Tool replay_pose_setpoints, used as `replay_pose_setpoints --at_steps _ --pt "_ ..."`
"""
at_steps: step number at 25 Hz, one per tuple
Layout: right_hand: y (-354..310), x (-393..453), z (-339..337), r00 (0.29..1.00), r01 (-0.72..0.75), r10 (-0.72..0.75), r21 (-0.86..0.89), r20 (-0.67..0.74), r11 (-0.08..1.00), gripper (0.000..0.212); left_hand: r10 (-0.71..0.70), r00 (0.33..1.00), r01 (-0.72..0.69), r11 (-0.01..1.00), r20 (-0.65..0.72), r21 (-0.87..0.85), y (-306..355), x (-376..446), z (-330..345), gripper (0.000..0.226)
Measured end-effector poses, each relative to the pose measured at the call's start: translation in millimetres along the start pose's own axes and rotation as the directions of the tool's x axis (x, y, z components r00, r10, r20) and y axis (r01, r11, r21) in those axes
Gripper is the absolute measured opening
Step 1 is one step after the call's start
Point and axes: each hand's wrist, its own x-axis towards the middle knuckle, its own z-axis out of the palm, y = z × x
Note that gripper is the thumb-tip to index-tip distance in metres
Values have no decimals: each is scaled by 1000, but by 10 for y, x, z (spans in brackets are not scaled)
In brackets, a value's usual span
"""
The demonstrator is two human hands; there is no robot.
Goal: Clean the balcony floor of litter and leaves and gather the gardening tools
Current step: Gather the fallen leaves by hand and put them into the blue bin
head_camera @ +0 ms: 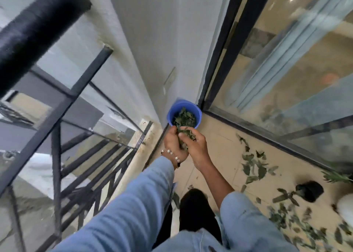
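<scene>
Head view: both hands (184, 143) cup leaves (188, 136) over blue bucket (172, 112)

Bunch of leaves (186, 137) mostly hidden between left hand (172, 143) and right hand (196, 148); amount unclear. Blue bucket (172, 114) near rim covered by fingers (181, 135); depth of contents unclear. White object (345, 209) cut by right edge, unidentifiable. Black pot (310, 190) blurred. Scattered leaves (254, 165) smeared by motion, bottom-right ones cut off.
</scene>
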Motion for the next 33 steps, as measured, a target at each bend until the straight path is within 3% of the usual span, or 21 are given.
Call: replay_pose_setpoints --at_steps 3,6,11,14,16,18,20,23,24,27,28,30,33 --pt "-11 581 25 992 -81 94 155 -84 985 22 0 997 1 1000 -72 8 246 561 253 41" --pt "66 1161 -14 968 -180 224 297 -118 938 20 -13 998 20 992 -60 124 331 1152 418 31" --pt "784 2399 -86 942 -263 309 289 -128 921 20 -30 987 53 988 -158 143 307 2487 599 42" --pt "1299 3093 -126 915 -310 363 273 -173 911 45 -82 987 97 990 -141 105 257 3324 593 59" --pt "1636 3536 -165 917 -335 385 326 -102 884 56 -74 990 80 995 -120 52 302 3691 650 57" --pt "1911 3874 -225 890 -404 450 332 -72 852 79 -13 982 31 995 -191 95 336 3962 643 53" --pt "1977 3958 -300 854 -459 511 322 -98 828 77 27 972 6 990 -233 140 383 4124 547 57" --pt "1974 3781 -426 793 -492 582 374 -181 786 44 -7 965 73 968 -263 241 366 4127 353 61" --pt "1907 3660 -456 770 -512 603 361 -208 779 41 -7 960 91 953 -279 288 358 4047 333 60" --pt "1620 3228 -520 740 -522 616 349 -268 778 60 -6 968 112 906 -253 408 357 3616 354 36" --pt "1508 3080 -546 738 -525 614 335 -280 783 63 16 973 100 870 -230 483 363 3450 378 20" --pt "1229 2724 -618 763 -498 571 286 -304 818 55 77 987 50 697 -144 715 390 3119 418 14" --pt "852 2092 -757 830 -465 459 62 -318 883 42 212 975 -107 191 65 976 444 2490 522 22"
